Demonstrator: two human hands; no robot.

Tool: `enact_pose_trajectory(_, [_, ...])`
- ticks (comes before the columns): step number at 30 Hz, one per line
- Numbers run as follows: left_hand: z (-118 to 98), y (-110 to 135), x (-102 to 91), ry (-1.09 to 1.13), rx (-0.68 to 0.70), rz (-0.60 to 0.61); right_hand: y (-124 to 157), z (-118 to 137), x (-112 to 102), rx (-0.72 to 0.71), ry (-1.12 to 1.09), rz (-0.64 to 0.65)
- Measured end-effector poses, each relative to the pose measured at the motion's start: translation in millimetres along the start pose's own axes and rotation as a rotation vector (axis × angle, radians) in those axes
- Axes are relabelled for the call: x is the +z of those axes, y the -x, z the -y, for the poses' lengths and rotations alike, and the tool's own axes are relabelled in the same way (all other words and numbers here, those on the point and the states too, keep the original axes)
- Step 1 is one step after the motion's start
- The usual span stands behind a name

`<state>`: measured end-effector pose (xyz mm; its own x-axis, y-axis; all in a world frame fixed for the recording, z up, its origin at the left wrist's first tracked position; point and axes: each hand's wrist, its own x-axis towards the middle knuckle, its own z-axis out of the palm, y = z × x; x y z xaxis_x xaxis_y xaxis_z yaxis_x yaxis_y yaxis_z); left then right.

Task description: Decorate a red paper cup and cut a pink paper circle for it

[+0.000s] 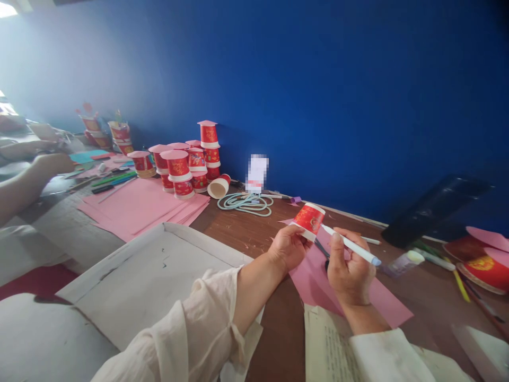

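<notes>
A red paper cup (310, 216) with a white rim and a printed design is gripped by my left hand (289, 248), tilted with its rim toward me. My right hand (350, 268) holds a white marker (356, 248) like a pen, its tip close to the side of the cup. Whether the tip touches the cup I cannot tell. Beneath both hands lies a sheet of pink paper (385, 302), with dark-handled scissors (321, 247) partly hidden on it.
Stacked red cups with pink paper tops (183, 165) stand at the wall beside pink sheets (137, 207). A pale cord (246, 203), a black bottle (435, 209), a glue stick (403, 262) and a white box lid (178, 265) surround the work spot. Another person's arm (32, 180) reaches in at left.
</notes>
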<state>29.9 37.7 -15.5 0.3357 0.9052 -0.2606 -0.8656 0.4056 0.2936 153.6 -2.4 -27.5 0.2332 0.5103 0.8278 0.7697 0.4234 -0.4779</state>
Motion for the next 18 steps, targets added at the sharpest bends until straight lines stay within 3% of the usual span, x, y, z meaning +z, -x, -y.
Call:
enact_pose_trajectory(6, [-0.1,-0.5,0.1,-0.007,-0.010,0.012,0.0,-2.0,0.4,0.079,-0.001,0.022])
enact_pose_trajectory(18, [-0.7,-0.4,-2.7,-0.069,-0.017,0.035,-1.9,-1.0,1.8,-0.032,0.019,0.038])
